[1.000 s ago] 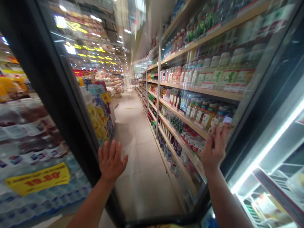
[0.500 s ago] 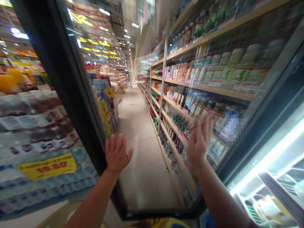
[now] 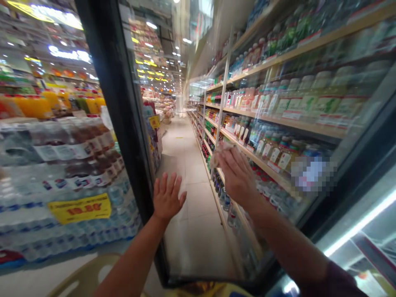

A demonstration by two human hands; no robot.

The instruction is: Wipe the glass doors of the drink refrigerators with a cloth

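In front of me is a framed glass door with a black frame, standing open beside a lit cooler. My left hand lies flat against the glass near the left frame bar, its fingers spread. On the glass to the right, my right hand presses a pale crumpled cloth under its fingers. Part of the cloth is hidden by the hand. Shelves of bottled drinks show through or reflect in the pane; I cannot tell which.
Stacked packs of bottles with a yellow price sign stand at the left. Below them is a beige chair. A lit cooler lies at the lower right. A tiled aisle runs ahead.
My right hand has slid left across the glass with the cloth. The left hand stays flat on the pane. My view has turned slightly left.
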